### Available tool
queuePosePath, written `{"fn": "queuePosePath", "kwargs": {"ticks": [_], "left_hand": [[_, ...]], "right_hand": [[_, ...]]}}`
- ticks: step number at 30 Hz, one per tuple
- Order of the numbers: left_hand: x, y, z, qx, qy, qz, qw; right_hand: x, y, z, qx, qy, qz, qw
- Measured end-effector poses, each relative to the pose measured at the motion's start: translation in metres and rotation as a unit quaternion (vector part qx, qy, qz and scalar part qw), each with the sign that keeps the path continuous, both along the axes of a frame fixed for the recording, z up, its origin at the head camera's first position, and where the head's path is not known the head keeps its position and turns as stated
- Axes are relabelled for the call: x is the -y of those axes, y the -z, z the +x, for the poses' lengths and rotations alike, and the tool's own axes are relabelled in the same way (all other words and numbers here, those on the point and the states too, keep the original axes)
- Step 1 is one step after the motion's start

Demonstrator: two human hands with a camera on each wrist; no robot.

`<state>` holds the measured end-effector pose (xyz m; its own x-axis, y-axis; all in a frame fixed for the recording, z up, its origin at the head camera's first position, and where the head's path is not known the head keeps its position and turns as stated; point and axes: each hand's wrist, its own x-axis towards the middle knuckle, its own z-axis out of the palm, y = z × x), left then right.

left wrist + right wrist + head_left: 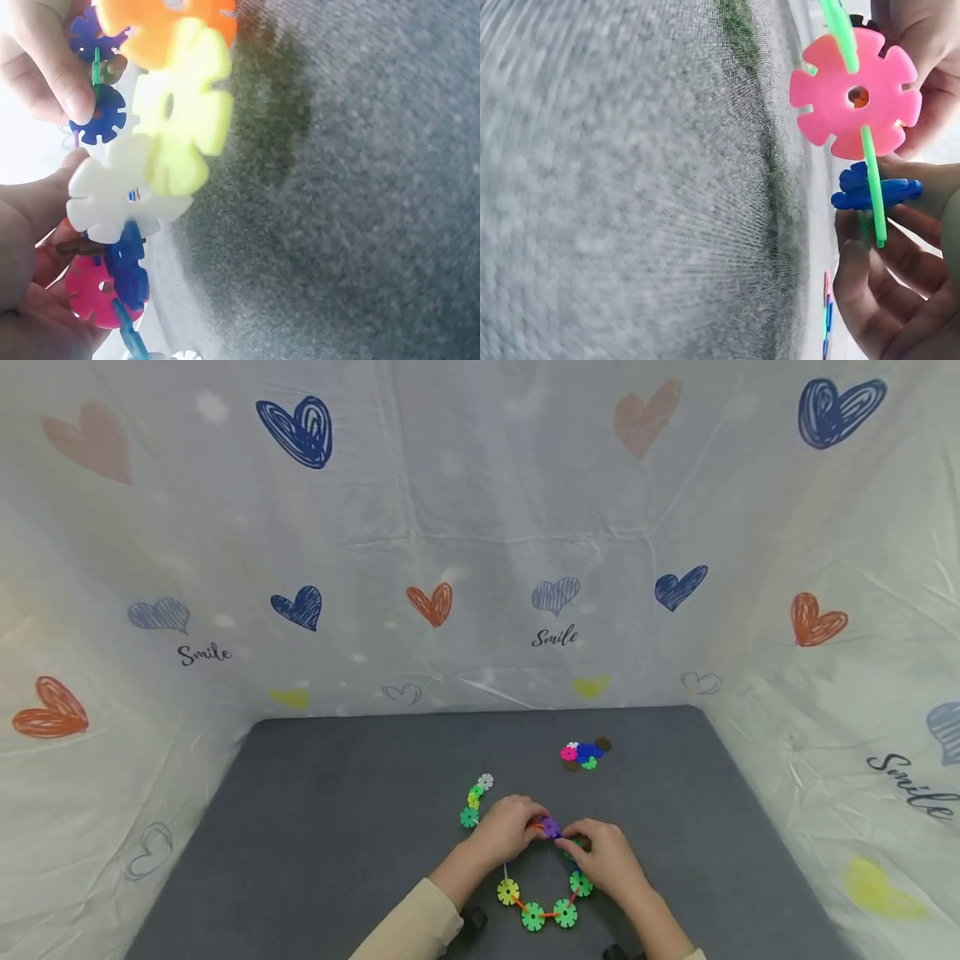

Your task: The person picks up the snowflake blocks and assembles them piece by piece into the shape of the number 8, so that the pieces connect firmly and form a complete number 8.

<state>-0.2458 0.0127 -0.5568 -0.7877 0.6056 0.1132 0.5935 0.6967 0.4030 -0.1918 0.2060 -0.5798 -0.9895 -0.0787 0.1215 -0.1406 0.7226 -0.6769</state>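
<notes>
Both hands hold a loop of notched plastic snowflake discs slotted into one another, above the dark table. My left hand (510, 831) grips the chain at its far side, beside a purple disc (551, 827); in the left wrist view white (112, 191) and pink (105, 289) discs hang near its fingers. The right hand (603, 857) pinches the chain just right of the purple disc, at a blue disc (874, 193) in the right wrist view. A pink disc (856, 94) with green ones slotted in stands in front. Green discs (533, 917) form the near side.
A short tail of green, yellow and white discs (474, 799) trails left of the loop. Farther back lies a small pile of loose discs (587, 752). The grey table (337, 827) is bordered by a curtain (480, 527) printed with hearts.
</notes>
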Motion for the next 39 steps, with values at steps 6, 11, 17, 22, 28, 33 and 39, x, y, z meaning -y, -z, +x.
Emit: {"fn": "queuePosePath", "kwargs": {"ticks": [6, 11, 17, 22, 28, 33, 39], "left_hand": [[0.000, 0.000, 0.001, 0.004, -0.006, 0.012, 0.9999], [0.007, 0.000, -0.002, -0.022, -0.037, 0.010, 0.9990], [0.015, -0.004, -0.007, -0.004, -0.053, 0.044, 0.9977], [0.013, -0.008, -0.006, 0.009, -0.024, 0.058, 0.9980], [0.010, -0.009, -0.001, 0.009, -0.014, 0.046, 0.9988], [0.008, -0.006, 0.000, 0.028, -0.021, 0.066, 0.9972], [0.005, 0.000, -0.003, 0.010, -0.021, 0.035, 0.9991]], "right_hand": [[0.001, 0.002, 0.000, -0.001, 0.006, -0.022, 0.9998], [0.002, 0.003, 0.000, -0.109, 0.016, -0.020, 0.9937], [0.005, 0.004, -0.002, -0.177, 0.025, -0.059, 0.9822], [0.008, 0.006, -0.003, -0.221, -0.002, -0.081, 0.9720], [0.011, 0.007, -0.004, -0.241, -0.008, -0.080, 0.9671], [0.013, 0.004, -0.006, -0.240, -0.010, -0.084, 0.9670], [0.012, 0.004, -0.008, -0.181, 0.009, -0.076, 0.9805]]}}
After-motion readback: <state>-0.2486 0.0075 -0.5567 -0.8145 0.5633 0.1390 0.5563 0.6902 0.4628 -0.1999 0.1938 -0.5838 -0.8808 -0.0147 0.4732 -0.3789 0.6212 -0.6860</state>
